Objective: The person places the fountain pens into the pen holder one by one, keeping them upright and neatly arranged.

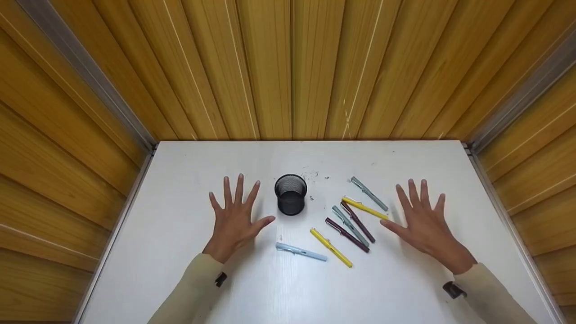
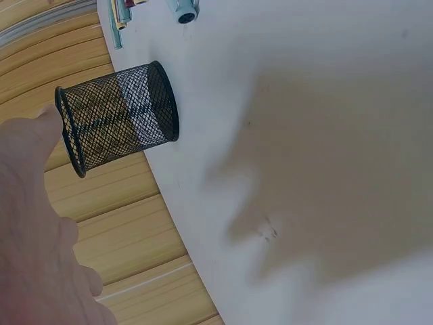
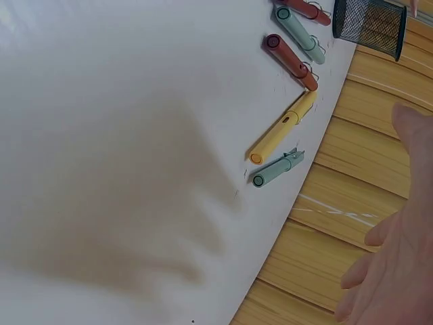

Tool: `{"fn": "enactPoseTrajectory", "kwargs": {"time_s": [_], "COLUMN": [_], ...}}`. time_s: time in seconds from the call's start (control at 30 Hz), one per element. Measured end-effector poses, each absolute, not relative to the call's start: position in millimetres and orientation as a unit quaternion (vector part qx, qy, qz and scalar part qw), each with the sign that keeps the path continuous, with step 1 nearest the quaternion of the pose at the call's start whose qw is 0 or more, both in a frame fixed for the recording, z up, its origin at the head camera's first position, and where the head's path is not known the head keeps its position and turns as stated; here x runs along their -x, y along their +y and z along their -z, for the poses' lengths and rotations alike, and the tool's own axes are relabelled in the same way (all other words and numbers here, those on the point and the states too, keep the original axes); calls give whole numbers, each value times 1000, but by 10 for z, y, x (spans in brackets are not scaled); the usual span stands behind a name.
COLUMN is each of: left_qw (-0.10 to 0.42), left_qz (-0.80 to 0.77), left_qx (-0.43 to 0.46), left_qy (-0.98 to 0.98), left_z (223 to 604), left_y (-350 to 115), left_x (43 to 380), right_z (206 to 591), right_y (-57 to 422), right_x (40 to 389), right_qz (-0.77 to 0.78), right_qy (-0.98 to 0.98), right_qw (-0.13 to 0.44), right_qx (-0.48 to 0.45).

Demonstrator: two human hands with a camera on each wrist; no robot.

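Observation:
My left hand (image 1: 234, 222) is spread with straight fingers above the table, left of a black mesh pen cup (image 1: 290, 202), and holds nothing. The cup stands upright; its inside shows no pens. On the other side my right hand (image 1: 425, 227) is also spread and holds nothing, its thumb near the end of a yellow pen (image 1: 363, 207). Several capped pens lie loose between the hands: a grey-green pen (image 1: 370, 193), a dark maroon pen (image 1: 357, 221), a second grey-green pen (image 1: 351, 225), another maroon pen (image 1: 347, 234), a second yellow pen (image 1: 331, 247) and a light blue pen (image 1: 301, 252).
The white table (image 1: 144, 279) carries small dark marks behind and beside the cup. Wood-patterned panels (image 1: 310, 67) rise along its back and both sides. Each sleeve has a small black wrist device (image 1: 454, 290) near the cuff.

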State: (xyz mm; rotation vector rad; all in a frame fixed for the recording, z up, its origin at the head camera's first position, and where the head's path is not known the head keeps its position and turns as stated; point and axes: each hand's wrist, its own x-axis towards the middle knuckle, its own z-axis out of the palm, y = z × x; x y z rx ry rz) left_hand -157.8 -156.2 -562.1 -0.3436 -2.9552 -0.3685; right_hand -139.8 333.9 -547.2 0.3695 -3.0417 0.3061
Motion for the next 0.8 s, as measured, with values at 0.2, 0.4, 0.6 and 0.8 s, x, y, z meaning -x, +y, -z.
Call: {"fn": "enactPoseTrajectory", "kwargs": {"time_s": [0.2, 0.4, 0.6, 0.8], "left_qw": [71, 78, 71, 70], "left_qz": [121, 122, 138, 168], "left_qx": [117, 126, 130, 131], "left_qy": [-983, -981, -979, -974], "left_z": [5634, 5645, 5659, 5680], "left_y": [-1551, -1551, -1526, -1499], "left_x": [1576, 1574, 1587, 1613], "right_z": [5485, 5506, 5519, 5537], "right_y": [3299, 3261, 3230, 3190], "right_x": [1391, 1385, 1394, 1392], "right_qz": [-104, -102, -109, -127], "right_qy": [-987, -987, -986, -984], "right_qw": [23, 19, 17, 20], "right_qx": [-119, -124, -122, -122]}}
